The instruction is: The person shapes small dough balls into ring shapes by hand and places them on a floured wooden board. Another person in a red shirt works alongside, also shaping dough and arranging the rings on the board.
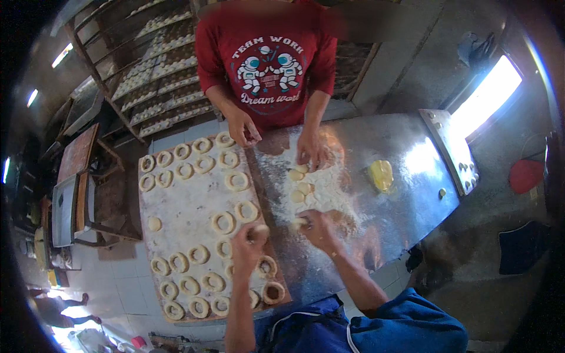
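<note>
My left hand [248,242] is curled over the right side of a floured wooden board [182,215], with a piece of pale dough [259,232] in its fingers, its shape partly hidden. Several dough rings [198,254] lie in rows on that board, and a single dough ball [155,223] sits near its left edge. Over the floured metal table [365,138], my right hand [321,230] pinches a small dough ball [301,223]. Just beyond it rest several dough balls [298,195] in loose flour.
Across the table, a person in a red top [268,65] reaches one hand [309,150] to the dough balls. A yellow lump [381,176] sits farther right. Small dough balls lie on a narrow board [445,147] at the table's right end. A rack [156,76] of filled trays stands behind.
</note>
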`<state>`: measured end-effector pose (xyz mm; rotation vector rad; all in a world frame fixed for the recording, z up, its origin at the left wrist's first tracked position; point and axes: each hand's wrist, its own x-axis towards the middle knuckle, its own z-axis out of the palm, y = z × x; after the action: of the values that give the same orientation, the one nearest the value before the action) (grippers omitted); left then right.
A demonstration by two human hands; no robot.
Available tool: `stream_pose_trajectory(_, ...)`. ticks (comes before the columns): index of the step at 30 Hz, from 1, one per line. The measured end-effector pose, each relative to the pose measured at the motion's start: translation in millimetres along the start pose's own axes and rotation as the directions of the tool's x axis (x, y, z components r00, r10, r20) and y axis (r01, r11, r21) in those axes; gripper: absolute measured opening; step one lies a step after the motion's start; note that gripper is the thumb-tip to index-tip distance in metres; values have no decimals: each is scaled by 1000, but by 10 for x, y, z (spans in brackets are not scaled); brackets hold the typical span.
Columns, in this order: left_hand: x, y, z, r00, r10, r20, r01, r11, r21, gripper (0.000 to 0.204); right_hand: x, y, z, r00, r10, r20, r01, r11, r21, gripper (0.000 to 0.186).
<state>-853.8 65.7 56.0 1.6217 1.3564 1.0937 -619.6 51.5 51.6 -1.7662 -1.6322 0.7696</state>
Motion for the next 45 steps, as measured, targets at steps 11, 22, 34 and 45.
stream_pose_trajectory(11, -268, 263, 1920, 992, 69, 101, -69, 998, -5, 33, -160, 1102, -699, 991, 116, -73, -110, 991, 82, 24)
stream_pose_trajectory(22, -482, 351, 2402, 929, -318, 188, 359, 662, -658, 27, -404, 1024, -973, 990, -4, 141, -96, 713, 695, 44)
stream_pose_trajectory(34, -525, 350, 2403, 970, -235, 55, 139, 358, -923, 21, -301, 1070, -830, 936, 205, 285, -345, 385, 856, 35)
stream_pose_trajectory(45, -456, 115, 2158, 943, -144, -300, -87, 764, -639, 39, -451, 494, -530, 992, 115, 48, -125, 924, 360, 61)
